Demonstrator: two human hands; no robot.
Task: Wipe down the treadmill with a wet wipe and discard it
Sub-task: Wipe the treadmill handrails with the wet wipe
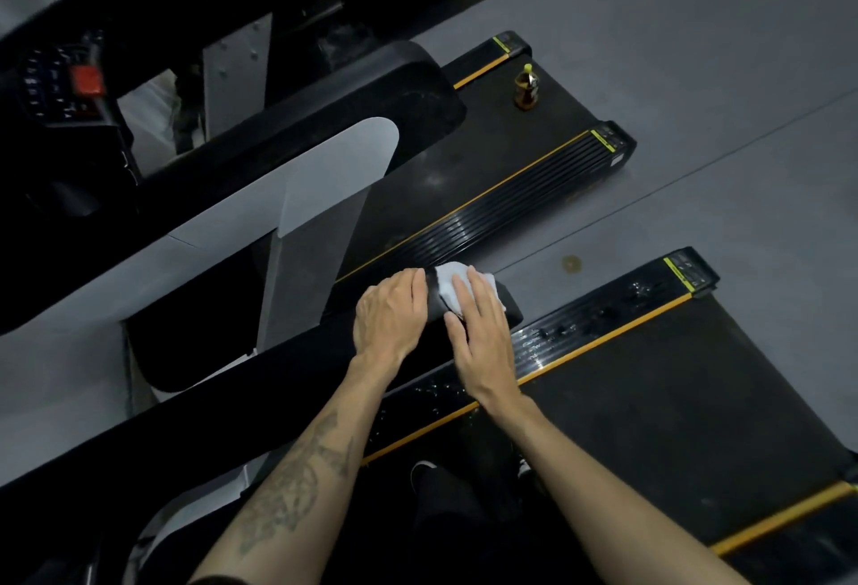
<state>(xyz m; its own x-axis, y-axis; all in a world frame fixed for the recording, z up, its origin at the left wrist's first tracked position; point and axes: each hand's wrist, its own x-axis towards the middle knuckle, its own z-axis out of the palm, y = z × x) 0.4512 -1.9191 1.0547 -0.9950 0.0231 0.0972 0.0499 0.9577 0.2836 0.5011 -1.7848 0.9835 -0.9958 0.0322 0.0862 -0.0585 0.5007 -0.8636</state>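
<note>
A white wet wipe (446, 283) lies on the rounded end of the black treadmill handrail (508, 309) in the middle of the view. My right hand (478, 333) lies flat on the wipe with straight fingers pressing it down. My left hand (389, 316) rests on the same handrail just left of the wipe, its fingers curving over the rail's top. Below the hands runs this treadmill's side rail with an orange stripe (603, 333) and its dark belt (673, 398); wet droplets show on the rail.
A second treadmill (510, 157) stands beyond, with a small bottle with a yellow cap (526, 90) upright on its belt. A console with a red button (86, 79) is at the far left. Grey floor (719, 73) lies between and behind the machines.
</note>
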